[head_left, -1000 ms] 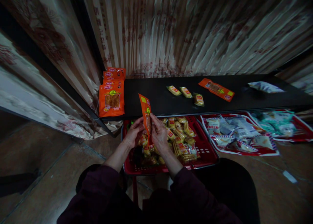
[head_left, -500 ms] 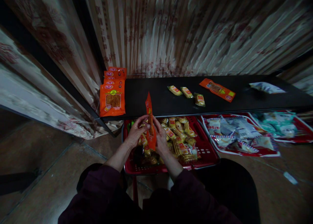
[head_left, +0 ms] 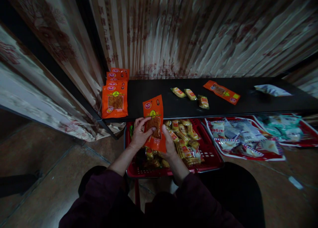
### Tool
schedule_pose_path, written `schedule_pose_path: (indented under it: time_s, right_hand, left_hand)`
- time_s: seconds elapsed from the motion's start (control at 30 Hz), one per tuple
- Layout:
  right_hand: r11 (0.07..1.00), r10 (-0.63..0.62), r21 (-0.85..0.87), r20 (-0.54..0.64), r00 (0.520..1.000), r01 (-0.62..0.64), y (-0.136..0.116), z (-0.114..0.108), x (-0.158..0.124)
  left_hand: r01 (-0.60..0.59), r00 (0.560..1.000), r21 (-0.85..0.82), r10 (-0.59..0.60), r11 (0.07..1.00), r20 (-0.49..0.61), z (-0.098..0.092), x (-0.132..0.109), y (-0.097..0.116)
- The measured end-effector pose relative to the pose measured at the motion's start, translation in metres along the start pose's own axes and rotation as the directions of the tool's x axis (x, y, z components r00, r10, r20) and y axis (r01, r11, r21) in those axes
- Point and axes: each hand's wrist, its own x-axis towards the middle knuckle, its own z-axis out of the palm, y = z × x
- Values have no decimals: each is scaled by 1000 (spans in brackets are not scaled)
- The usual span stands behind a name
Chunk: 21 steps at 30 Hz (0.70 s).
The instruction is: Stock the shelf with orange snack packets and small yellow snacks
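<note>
above the red basket (head_left: 214,157) of yellow snack packs (head_left: 182,150), before the black shelf (head_left: 225,112): one orange packet (head_left: 155,122), printed face toward the wearer, logo end pointing away toward the shelf, long axis nearly straight up the view with a slight lean left at the far end. left hand (head_left: 140,134): gripping the packet, thumb across its front. right hand (head_left: 170,145): along the packet's right edge, fingers hidden behind, grip cannot be told. shelf, left end: stack of matching packets (head_left: 114,102).
</note>
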Motion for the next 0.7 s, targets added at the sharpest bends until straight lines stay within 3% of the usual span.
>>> schedule_pose_path:
  time_s: [0.27, 0.43, 0.7]
  right_hand:
    - [903, 304, 294, 79, 950, -313, 1, -5, 1]
    - [855, 369, 366, 64, 927, -366, -4, -4, 5]
    - [849, 372, 373, 81, 925, -374, 0, -8, 11]
  left_hand:
    - [-86, 995, 110, 91, 990, -44, 0, -1, 6]
    - [-153, 986, 178, 162, 972, -38, -3, 1, -1]
    - [-137, 982, 280, 168, 950, -86, -9, 7, -13]
